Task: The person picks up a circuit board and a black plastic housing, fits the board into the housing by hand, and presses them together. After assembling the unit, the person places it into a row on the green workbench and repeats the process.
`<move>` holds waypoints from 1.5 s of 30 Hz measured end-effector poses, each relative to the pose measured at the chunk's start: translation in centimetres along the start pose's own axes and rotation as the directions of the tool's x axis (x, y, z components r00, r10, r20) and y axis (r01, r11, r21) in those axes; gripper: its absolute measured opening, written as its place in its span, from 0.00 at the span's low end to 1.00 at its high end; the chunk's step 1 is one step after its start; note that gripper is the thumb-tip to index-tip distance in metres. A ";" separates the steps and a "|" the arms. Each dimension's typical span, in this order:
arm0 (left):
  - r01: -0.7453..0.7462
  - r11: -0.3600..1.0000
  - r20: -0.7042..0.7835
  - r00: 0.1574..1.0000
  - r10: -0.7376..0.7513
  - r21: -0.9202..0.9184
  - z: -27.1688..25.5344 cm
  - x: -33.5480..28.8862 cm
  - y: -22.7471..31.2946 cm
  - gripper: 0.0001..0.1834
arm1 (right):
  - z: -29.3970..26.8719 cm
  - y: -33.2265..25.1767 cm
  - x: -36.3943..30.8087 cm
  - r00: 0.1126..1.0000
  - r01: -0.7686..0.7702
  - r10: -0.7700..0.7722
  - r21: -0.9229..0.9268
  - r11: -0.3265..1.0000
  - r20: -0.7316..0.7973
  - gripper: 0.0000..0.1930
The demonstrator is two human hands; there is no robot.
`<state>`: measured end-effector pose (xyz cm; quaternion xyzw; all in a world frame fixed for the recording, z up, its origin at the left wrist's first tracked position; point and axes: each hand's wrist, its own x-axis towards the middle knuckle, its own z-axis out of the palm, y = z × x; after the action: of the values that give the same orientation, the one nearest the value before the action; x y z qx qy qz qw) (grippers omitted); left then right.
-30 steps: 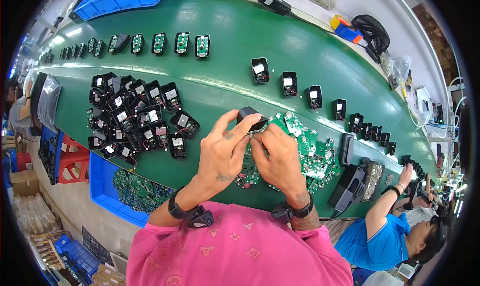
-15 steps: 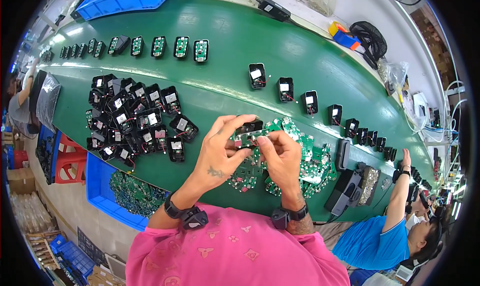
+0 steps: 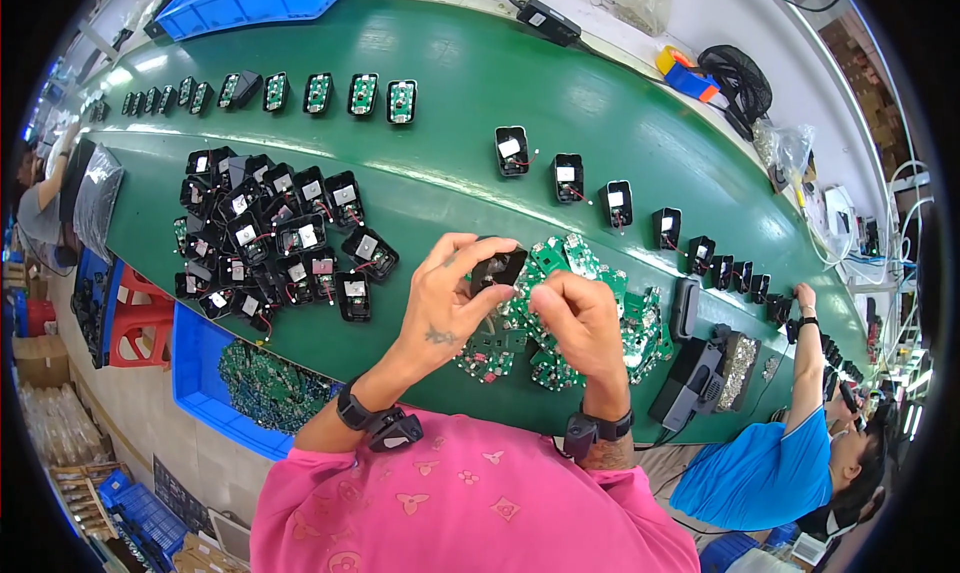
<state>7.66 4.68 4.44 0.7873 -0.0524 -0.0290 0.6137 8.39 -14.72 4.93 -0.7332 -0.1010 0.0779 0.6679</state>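
Observation:
A black plastic case (image 3: pixel 497 269) is gripped by my left hand (image 3: pixel 437 303), fingers on its far edge and thumb on the near side. Its opening is turned away and what lies inside is hidden. Just right of the case is my right hand (image 3: pixel 585 325), thumb and fingertips pinched together; anything between them is hidden. Below and behind both hands spreads a heap of green circuit boards (image 3: pixel 632 345). To the left lies a pile of open black cases (image 3: pixel 300 237), several with pale squares inside and red wires.
One row of cases with green boards (image 3: pixel 318 93) stands far left; open cases (image 3: pixel 568 178) line the far right. A blue bin of boards (image 3: pixel 190 373) is low left. A black device (image 3: pixel 688 385) sits at right, near a co-worker's arm (image 3: pixel 808 358). Far off is another blue bin (image 3: pixel 250 8).
The circuit board seen at the case between my hands no longer shows. The case has turned in my left hand, and my right hand has pulled slightly right, away from it.

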 end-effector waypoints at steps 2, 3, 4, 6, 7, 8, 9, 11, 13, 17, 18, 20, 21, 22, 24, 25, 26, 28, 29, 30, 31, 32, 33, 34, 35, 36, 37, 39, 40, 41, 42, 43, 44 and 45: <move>-0.002 0.999 -0.042 0.999 0.000 -0.035 0.5 0.0 0.1 0.26 | 0.0 1.1 -0.1 0.991 -0.062 0.023 -0.301 0.951 -0.132 0.12; -0.005 0.981 -0.062 0.998 -0.007 -0.193 0.7 0.1 0.4 0.25 | 0.4 1.6 -0.1 0.990 -0.062 0.021 -0.302 0.951 -0.136 0.12; -0.011 0.938 -0.083 0.996 -0.019 -0.345 0.8 0.2 0.5 0.23 | 1.0 2.0 0.0 0.971 -0.158 0.130 -0.130 0.979 -0.202 0.12; 0.019 0.891 -0.067 0.996 -0.056 -0.454 0.9 0.3 0.3 0.22 | 1.4 2.5 -0.3 0.940 -0.278 0.296 0.119 0.953 -0.170 0.15; 0.053 0.829 -0.044 0.995 -0.093 -0.556 0.9 0.3 0.1 0.22 | 1.4 2.5 -0.4 0.939 -0.278 0.296 0.122 0.953 -0.173 0.15; 0.035 0.823 -0.055 0.995 -0.080 -0.567 0.9 0.2 -0.4 0.22 | 1.3 2.3 -0.5 0.908 -0.397 0.419 0.281 0.874 -0.019 0.15; 0.037 0.824 -0.052 0.995 -0.080 -0.565 0.8 0.1 -0.4 0.22 | 1.2 2.1 -0.6 0.852 -0.516 0.502 0.409 0.752 0.152 0.16; -0.122 0.899 -0.170 0.984 0.054 -0.420 0.9 0.2 -0.3 0.23 | 1.6 1.9 -0.7 0.843 -0.526 0.511 0.462 0.714 0.170 0.15; -0.136 0.911 -0.162 0.984 0.078 -0.390 0.9 0.3 0.1 0.24 | 1.9 2.3 -0.7 0.947 -0.306 0.319 0.425 0.852 0.041 0.13; -0.082 0.937 -0.104 0.993 0.050 -0.339 0.9 0.1 0.3 0.28 | 2.4 1.7 -0.5 0.965 -0.004 0.094 0.342 0.940 -0.246 0.09; -0.055 0.966 -0.084 0.996 0.034 -0.254 0.8 0.0 0.5 0.29 | 2.5 1.1 -0.5 0.967 0.001 0.083 0.332 0.943 -0.239 0.10; -0.076 0.989 -0.128 0.990 0.059 -0.128 1.2 -0.2 0.3 0.31 | 2.1 0.6 -0.9 0.985 -0.068 0.113 0.317 0.946 -0.127 0.10; -0.075 0.989 -0.132 0.990 0.058 -0.127 1.2 -0.2 0.2 0.31 | 1.9 0.4 -1.0 0.989 -0.134 0.146 0.294 0.946 -0.019 0.10; -0.114 0.992 -0.161 0.981 0.104 -0.056 1.2 -0.2 0.1 0.31 | 1.8 0.3 -0.9 0.991 -0.132 0.135 0.245 0.961 0.003 0.12; -0.150 0.989 -0.189 0.970 0.151 0.017 1.2 -0.2 -0.2 0.32 | 1.3 -0.8 -0.7 0.984 -0.173 0.166 0.142 0.975 0.060 0.11; -0.172 0.983 -0.181 0.967 0.182 0.069 1.3 -0.2 -0.4 0.31 | 1.1 -1.1 -0.7 0.973 -0.207 0.202 0.037 0.978 0.108 0.11; -0.194 0.974 -0.170 0.962 0.212 0.120 1.3 -0.2 -0.4 0.31 | 1.1 -1.1 -0.4 0.973 -0.208 0.203 0.037 0.977 0.107 0.11; -0.193 0.973 -0.182 0.960 0.214 0.125 1.4 -0.3 0.1 0.32 | 1.2 -1.0 0.1 1.000 0.006 0.000 -0.252 0.968 0.022 0.12; -0.193 0.972 -0.195 0.957 0.217 0.131 1.5 -0.2 0.3 0.32 | 1.4 -1.2 0.1 1.000 0.005 0.001 -0.252 0.968 0.022 0.12; -0.193 0.973 -0.195 0.957 0.216 0.131 1.4 -0.2 0.5 0.32 | 1.6 -1.5 0.2 1.000 -0.020 0.015 -0.246 0.969 -0.019 0.13; -0.200 0.977 -0.178 0.961 0.211 0.079 1.3 -0.3 0.6 0.32 | 1.8 -1.7 0.2 0.998 -0.042 0.029 -0.240 0.970 -0.058 0.13; -0.205 0.978 -0.162 0.965 0.207 0.027 1.2 -0.3 0.6 0.31 | 2.0 -1.7 0.2 0.998 -0.042 0.030 -0.239 0.970 -0.056 0.13; -0.204 0.979 -0.163 0.965 0.206 0.028 1.0 -0.3 0.4 0.31 | 2.3 -1.6 0.2 0.996 -0.017 -0.006 -0.262 0.965 -0.087 0.13; -0.149 0.980 -0.106 0.985 0.136 -0.130 0.7 -0.4 0.1 0.30 | 2.5 -1.6 0.1 0.992 0.006 -0.041 -0.284 0.959 -0.118 0.13; -0.083 0.956 -0.038 0.996 0.075 -0.282 0.4 -0.5 -0.1 0.28 | 2.6 -1.5 0.2 0.992 0.005 -0.040 -0.284 0.959 -0.116 0.13; -0.082 0.956 -0.039 0.997 0.073 -0.282 0.2 -0.6 0.1 0.28 | 2.7 -1.4 0.3 0.989 0.028 -0.078 -0.359 0.933 -0.125 0.14; -0.023 0.931 -0.026 1.000 0.015 -0.365 -0.1 -0.8 0.5 0.24 | 2.9 -1.2 0.4 0.984 0.049 -0.117 -0.432 0.900 -0.132 0.14; 0.035 0.895 -0.009 0.999 -0.043 -0.445 -0.2 -0.8 0.5 0.20 | 3.2 -1.0 0.2 0.983 0.066 -0.142 -0.497 0.865 -0.116 0.15; 0.081 0.926 -0.025 0.995 -0.097 -0.370 -0.2 -0.7 0.2 0.18 | 3.4 -1.0 0.2 0.981 0.088 -0.168 -0.557 0.826 -0.094 0.16; 0.130 0.947 -0.045 0.988 -0.149 -0.293 -0.2 -0.6 0.0 0.17 | 3.5 -0.9 0.2 0.982 0.091 -0.168 -0.556 0.826 -0.089 0.16; 0.093 0.945 -0.083 0.989 -0.125 -0.314 0.1 -0.5 -0.5 0.17 | 3.6 -0.9 0.3 0.991 0.042 -0.109 -0.601 0.798 -0.075 0.16; 0.094 0.944 -0.080 0.989 -0.125 -0.315 0.3 -0.4 -0.3 0.17 | 3.6 -0.9 0.2 0.996 -0.010 -0.048 -0.645 0.764 -0.072 0.16; 0.073 0.939 -0.100 0.989 -0.113 -0.337 0.4 -0.3 0.0 0.16 | 3.9 -0.7 0.3 0.996 -0.013 -0.047 -0.645 0.764 -0.075 0.16; 0.053 0.932 -0.121 0.987 -0.102 -0.358 0.6 -0.1 0.2 0.16 | 4.2 -0.3 0.4 0.993 -0.034 -0.026 -0.485 0.874 -0.117 0.15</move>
<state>7.46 4.04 4.48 0.6655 0.0271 -0.0080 0.7459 7.75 -10.50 4.88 -0.8809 -0.0755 0.0076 0.4671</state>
